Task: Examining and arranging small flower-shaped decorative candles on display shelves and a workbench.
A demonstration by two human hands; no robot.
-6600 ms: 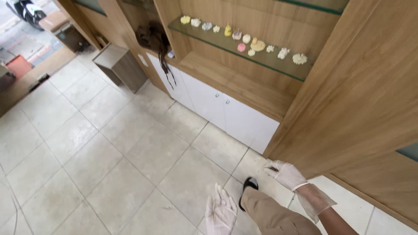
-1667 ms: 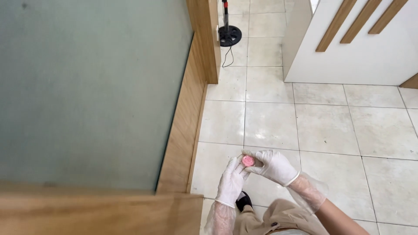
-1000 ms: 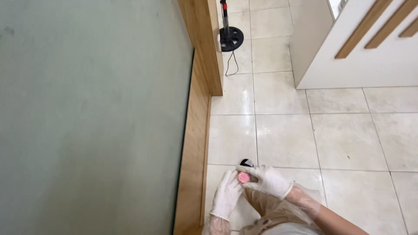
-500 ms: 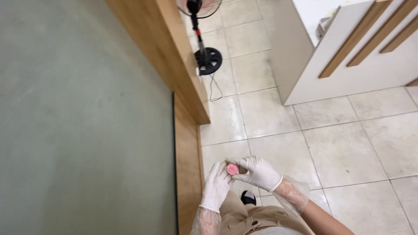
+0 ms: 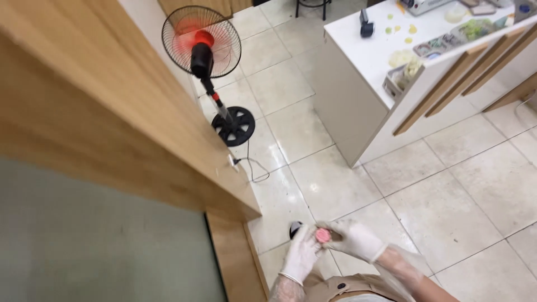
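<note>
A small pink round object (image 5: pixel 323 235) sits low in the view, just below centre, pinched between your two gloved hands above the tiled floor (image 5: pixel 447 190). What it is exactly is too small to tell.

To the far left, a wooden cabinet (image 5: pixel 106 123) with a frosted green-grey panel (image 5: pixel 95 246) fills the view.

Your left hand (image 5: pixel 300 254), in a white glove, reaches up from the bottom edge with the palm turned inward. Its fingers point up and curl against the left side of the pink object. Just above this hand, the dark toe of a shoe (image 5: pixel 295 228) shows on the floor.

Your right hand (image 5: pixel 351 239), also in a white glove, comes in from the lower right with the forearm angled across your body. Its fingertips close on the right side of the pink object, so both hands grip it together.

Farther up, a black standing fan (image 5: pixel 202 42) with a red centre stands on the floor beside the cabinet, its cord trailing to a wall socket. To the right stands a white counter (image 5: pixel 358 95) with small items on top.
</note>
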